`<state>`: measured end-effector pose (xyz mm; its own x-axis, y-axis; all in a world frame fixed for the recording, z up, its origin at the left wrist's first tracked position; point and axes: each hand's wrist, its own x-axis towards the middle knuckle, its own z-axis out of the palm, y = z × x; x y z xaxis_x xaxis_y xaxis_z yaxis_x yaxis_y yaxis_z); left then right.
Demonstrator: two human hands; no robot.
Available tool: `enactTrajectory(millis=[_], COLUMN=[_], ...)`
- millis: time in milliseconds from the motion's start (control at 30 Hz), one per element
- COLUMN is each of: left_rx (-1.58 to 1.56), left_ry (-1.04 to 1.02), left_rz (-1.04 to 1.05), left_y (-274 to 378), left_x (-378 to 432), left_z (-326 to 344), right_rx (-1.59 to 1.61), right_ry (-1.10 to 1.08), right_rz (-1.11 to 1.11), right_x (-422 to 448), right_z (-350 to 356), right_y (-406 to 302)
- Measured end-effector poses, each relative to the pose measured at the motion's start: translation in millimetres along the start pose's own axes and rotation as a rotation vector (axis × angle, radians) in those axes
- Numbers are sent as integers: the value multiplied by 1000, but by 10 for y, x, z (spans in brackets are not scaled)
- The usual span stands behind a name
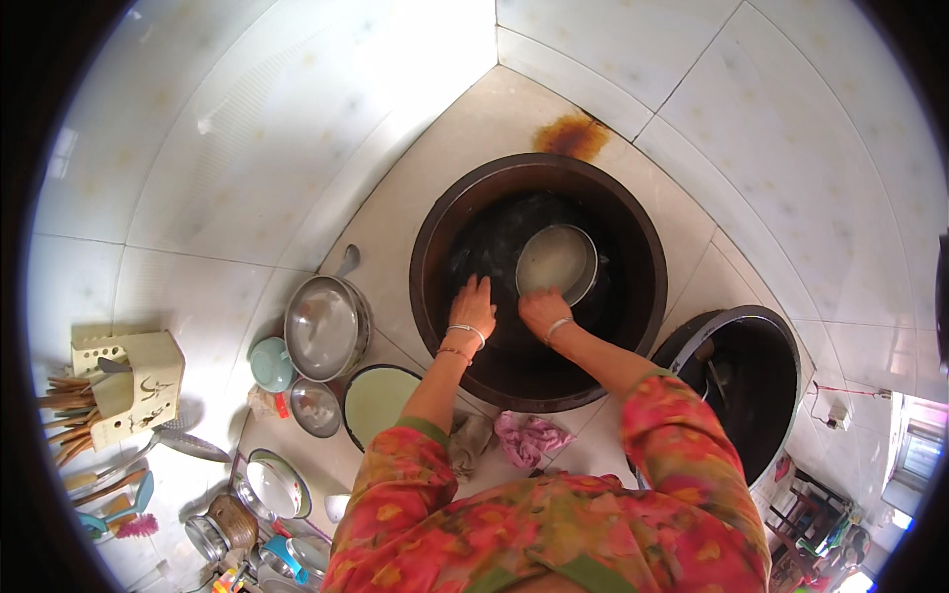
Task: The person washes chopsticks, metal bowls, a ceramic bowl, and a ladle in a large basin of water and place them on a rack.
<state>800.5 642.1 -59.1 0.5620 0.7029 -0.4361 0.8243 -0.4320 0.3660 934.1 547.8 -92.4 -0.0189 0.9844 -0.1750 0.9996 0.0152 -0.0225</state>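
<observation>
A large dark round basin [540,400] stands on a tiled counter before me, with what looks like water inside. My right hand [543,307] grips the near rim of a round metal bowl [557,263] in the right part of the basin; the bowl's inside looks pale and cloudy. To the left of the bowl, apart from it, my left hand [473,305] reaches into the basin with fingers slightly spread and nothing seen in them. Its fingertips are partly blurred against the dark inside.
Metal bowls [326,326], a light green cup [272,365] and a pale green tray [374,404] lie left. A pink cloth [530,439] is near my body. A black tub [756,400] stands right. A utensil holder [148,385] hangs on the left wall.
</observation>
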Motion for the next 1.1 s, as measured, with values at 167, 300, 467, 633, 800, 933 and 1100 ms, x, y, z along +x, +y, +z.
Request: enactTrajectory(millis=[167, 300, 467, 633, 800, 933, 1100], left_rx=[-493, -899, -947, -675, -489, -431, -538], left_ry=[163, 268, 463, 672, 694, 784, 962], left_rz=[-91, -217, 11, 359, 532, 565, 500], left_y=[-30, -54, 210, 576, 838, 855, 552], left_x=[141, 42, -228, -679, -1145, -1343, -1566], left_z=[223, 132, -229, -421, -644, -702, -980], right_rx=[99, 564, 1355, 2600, 2975, 2797, 2333], right_ry=[292, 285, 560, 523, 290, 404, 546], right_rz=[139, 143, 369, 382, 162, -26, -105], right_x=[366, 310, 118, -100, -436, -466, -240], right_z=[338, 199, -126, -190, -475, -635, -1293], right_y=[-188, -540, -519, -323, -365, -316, -533])
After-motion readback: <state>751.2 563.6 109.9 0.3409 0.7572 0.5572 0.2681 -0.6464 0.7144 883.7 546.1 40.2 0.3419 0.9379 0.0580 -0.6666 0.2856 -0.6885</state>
